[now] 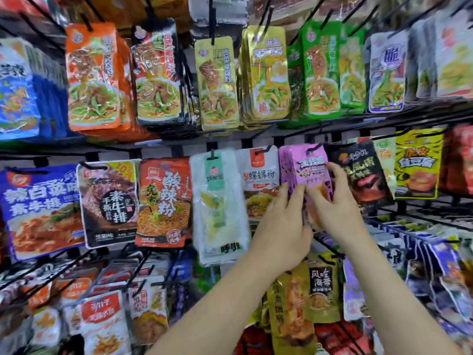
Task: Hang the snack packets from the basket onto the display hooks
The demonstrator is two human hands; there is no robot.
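Observation:
A stack of purple snack packets [308,166] hangs on a black display hook [316,146] in the middle row, right of centre. My left hand [282,226] holds the stack's lower left edge, its fingers curled round the packets. On the right side, my right hand [332,198] grips the stack, fingers over the front of the foremost packet. The lower part of the purple packets is hidden behind both hands. The basket is out of view.
Rows of hooks carry many packets: a white packet [259,175] to the left of the purple stack, a black packet [359,175] to its right, green and yellow ones [268,73] above, gold packets [321,288] below. A black shelf rail [179,144] crosses the rack.

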